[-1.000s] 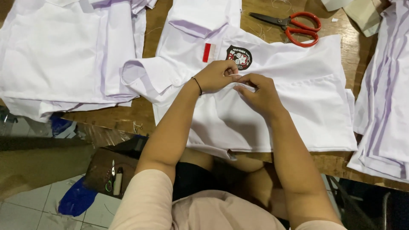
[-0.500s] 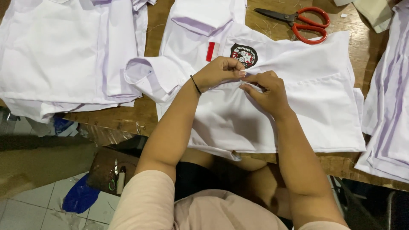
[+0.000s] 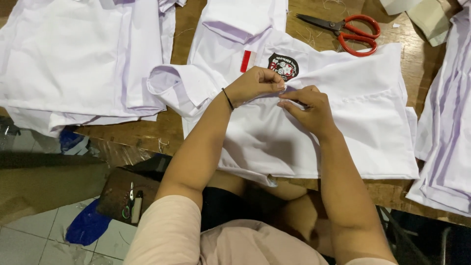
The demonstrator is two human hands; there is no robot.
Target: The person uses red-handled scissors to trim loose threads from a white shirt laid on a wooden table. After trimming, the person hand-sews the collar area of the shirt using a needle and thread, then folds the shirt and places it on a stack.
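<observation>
White shirt [image 3: 338,127] spread flat on the wooden surface [image 3: 147,132], right in front of the body, with a dark round badge [image 3: 283,66] and a small red tab [image 3: 245,61] on its chest. Pinched at the middle fold just below the badge by both grips, left hand [image 3: 255,84] and right hand [image 3: 310,109] each clenched on the fabric, fingertips nearly touching. Red-handled scissors [image 3: 355,34] beyond the shirt near the far edge, stacks of white garments [image 3: 73,59] well off to the left and more [image 3: 449,132] at the right.
</observation>
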